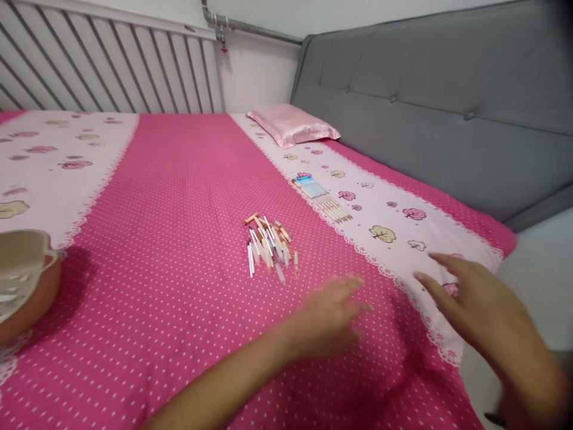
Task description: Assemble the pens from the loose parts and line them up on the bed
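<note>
- Taking the loose pile of pens (pixel 268 248) as the middle of our clock, we are seeing it lying jumbled on the pink bed cover (pixel 179 197), with pens crossing at many angles.
- At two o'clock, a row of pens (pixel 312 186) is lying side by side on the pale band (pixel 371 209), blue ones farther off, pale ones nearer us.
- We are judging the row as the part already arranged, and the pile as the part left unarranged.
- Between four and five o'clock, our left hand (pixel 329 319) is hanging near the pile, its fingers spreading, gripping nothing we are able to see.
- Between three and four, our right hand (pixel 481 310) is hanging open, thumb and fingers standing apart, visibly holding nothing.
- Motion is blurring our left hand; overlapping pens are hiding others, so we are leaving them uncounted.
- At nine o'clock, the left edge is cutting off a basin (pixel 45 304); we are not making out what its white pieces (pixel 9 295) are.
</note>
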